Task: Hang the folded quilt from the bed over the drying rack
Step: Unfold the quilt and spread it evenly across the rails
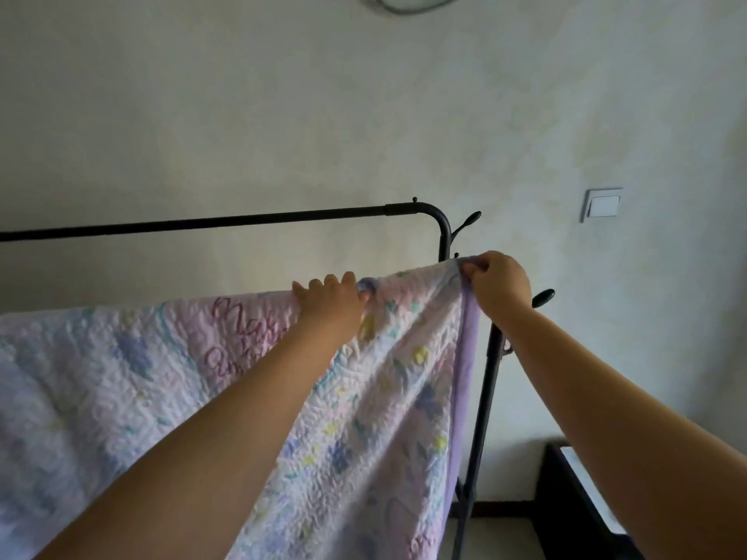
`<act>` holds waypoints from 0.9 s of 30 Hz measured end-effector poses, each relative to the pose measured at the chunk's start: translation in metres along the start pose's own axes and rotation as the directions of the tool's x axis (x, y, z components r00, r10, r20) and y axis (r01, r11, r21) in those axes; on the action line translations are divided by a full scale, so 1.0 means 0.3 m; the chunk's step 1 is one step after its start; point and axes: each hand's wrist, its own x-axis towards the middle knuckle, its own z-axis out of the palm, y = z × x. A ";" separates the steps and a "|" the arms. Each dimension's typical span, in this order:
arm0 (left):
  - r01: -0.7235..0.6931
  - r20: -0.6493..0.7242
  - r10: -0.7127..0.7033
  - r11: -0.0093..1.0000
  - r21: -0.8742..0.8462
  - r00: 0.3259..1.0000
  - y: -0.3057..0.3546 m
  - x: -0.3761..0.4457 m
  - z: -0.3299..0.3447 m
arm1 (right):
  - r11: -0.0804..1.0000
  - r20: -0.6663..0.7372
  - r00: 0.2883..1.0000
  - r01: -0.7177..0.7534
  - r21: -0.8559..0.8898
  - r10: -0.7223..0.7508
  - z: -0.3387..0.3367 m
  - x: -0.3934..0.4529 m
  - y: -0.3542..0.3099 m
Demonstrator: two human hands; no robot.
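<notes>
Both hands (499,284) grip quilt's (121,377) top edge below rack (242,222).

A white wall switch (602,204) was mounted on the pale wall (283,115), a grey ring-shaped fixture (408,4) sat overhead, and dark furniture (574,515) stood at lower right.

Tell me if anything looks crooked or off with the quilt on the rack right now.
The quilt hangs unevenly: its right corner is lifted higher, pinched by the right hand, so diagonal folds run down from there. The left hand lies on its top edge. The rack's upper bar stays bare; the quilt sits lower. No damage visible.
</notes>
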 end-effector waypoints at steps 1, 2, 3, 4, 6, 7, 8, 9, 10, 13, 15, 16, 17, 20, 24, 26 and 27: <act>-0.029 -0.014 0.029 0.999 -0.016 0.999 0.011 0.002 -0.001 | 0.999 -0.032 0.999 -0.031 0.040 0.032 -0.014 0.020 0.012; -0.055 -0.030 0.054 0.998 -0.030 0.998 0.025 0.005 -0.004 | 0.994 -0.064 0.995 -0.070 0.080 0.076 -0.031 0.040 0.031; -0.077 -0.051 0.075 0.997 -0.032 0.996 0.035 0.010 -0.005 | 0.986 -0.093 0.988 -0.116 0.120 0.127 -0.047 0.058 0.055; -0.089 -0.066 0.088 0.996 -0.027 0.994 0.045 0.013 -0.009 | 0.975 -0.119 0.977 -0.157 0.159 0.177 -0.063 0.074 0.081; -0.098 -0.077 0.095 0.994 -0.039 0.992 0.068 0.008 -0.008 | 0.954 -0.145 0.956 -0.225 0.199 0.255 -0.087 0.088 0.147; -0.109 -0.076 0.104 0.993 -0.053 0.992 0.077 0.007 -0.003 | 0.949 -0.136 0.951 -0.249 0.194 0.277 -0.090 0.087 0.178; -0.121 -0.072 0.117 0.991 -0.064 0.991 0.086 0.004 0.003 | 0.945 -0.109 0.951 -0.267 0.187 0.290 -0.089 0.080 0.203; -0.129 -0.069 0.125 0.989 -0.066 0.990 0.094 0.003 0.010 | 0.943 -0.073 0.953 -0.276 0.188 0.294 -0.083 0.073 0.224; -0.127 -0.069 0.123 0.990 -0.059 0.990 0.101 0.001 0.015 | 0.941 -0.035 0.956 -0.278 0.191 0.290 -0.078 0.066 0.238; -0.075 -0.101 0.072 0.997 -0.033 0.992 0.102 -0.002 0.027 | 0.950 0.023 0.970 -0.241 0.198 0.241 -0.060 0.063 0.253; -0.043 -0.120 0.039 0.999 -0.030 0.992 0.105 -0.005 0.033 | 0.960 0.063 0.974 -0.226 0.168 0.218 -0.046 0.062 0.266; -0.032 -0.121 0.028 0.999 -0.033 0.992 0.111 -0.008 0.033 | 0.971 0.093 0.976 -0.209 0.118 0.199 -0.043 0.050 0.270; -0.023 -0.116 0.019 0.999 -0.035 0.993 0.118 -0.010 0.034 | 0.981 0.120 0.977 -0.184 0.066 0.175 -0.041 0.034 0.274; -0.001 -0.082 -0.003 0.999 -0.049 0.997 0.160 -0.027 0.031 | 0.990 0.196 0.971 -0.140 0.010 0.135 -0.030 -0.008 0.303; 0.010 -0.055 -0.019 0.989 -0.146 0.998 0.216 -0.092 0.043 | 0.980 0.254 0.957 -0.097 -0.174 0.140 -0.018 -0.051 0.334; 0.015 -0.034 -0.021 0.989 -0.147 0.999 0.236 -0.124 0.053 | 0.977 0.199 0.973 -0.079 -0.197 0.119 -0.016 -0.075 0.354; 0.009 -0.031 -0.013 0.989 -0.144 0.999 0.240 -0.129 0.054 | 0.976 0.164 0.981 -0.070 -0.206 0.105 -0.017 -0.083 0.360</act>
